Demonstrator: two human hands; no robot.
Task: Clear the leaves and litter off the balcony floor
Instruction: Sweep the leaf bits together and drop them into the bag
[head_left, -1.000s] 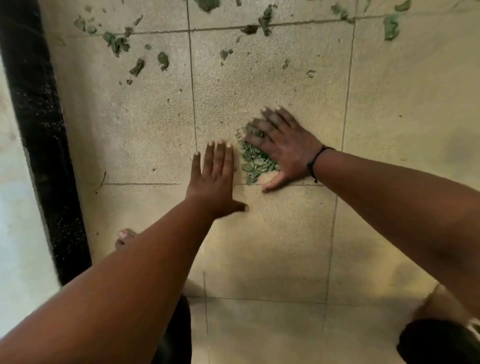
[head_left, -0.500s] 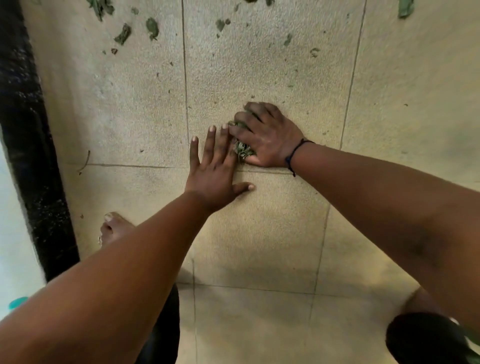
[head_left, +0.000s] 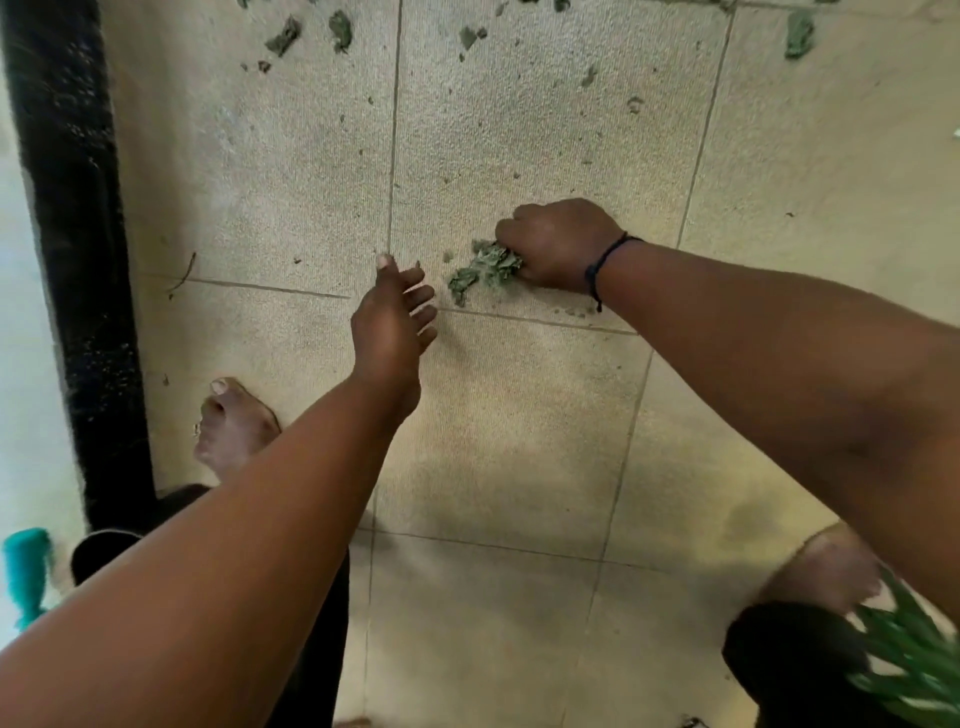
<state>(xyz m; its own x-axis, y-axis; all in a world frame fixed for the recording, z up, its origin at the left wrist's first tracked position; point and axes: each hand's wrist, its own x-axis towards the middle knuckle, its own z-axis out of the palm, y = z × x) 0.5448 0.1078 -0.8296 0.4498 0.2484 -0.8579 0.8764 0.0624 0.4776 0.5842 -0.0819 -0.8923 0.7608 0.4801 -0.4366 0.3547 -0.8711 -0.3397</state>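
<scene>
My right hand (head_left: 558, 241), with a dark cord on the wrist, is closed around a bunch of dry green leaves (head_left: 485, 270) on the beige tiled balcony floor (head_left: 519, 415); part of the bunch sticks out to the left of the fist. My left hand (head_left: 392, 322) hovers just left of it, fingers apart and palm turned inward, holding nothing. More scattered leaf pieces (head_left: 311, 34) lie on the tiles further ahead, and a thin twig (head_left: 182, 275) lies at the left.
A black vertical edge (head_left: 67, 260) borders the floor on the left. My bare feet (head_left: 234, 426) stand on the tiles. A teal object (head_left: 26, 571) shows at the lower left and a green plant (head_left: 914, 660) at the lower right.
The right hand went from flat on the leaf pile to a fist gathering it. The left hand lifted off the floor and drew apart from the right.
</scene>
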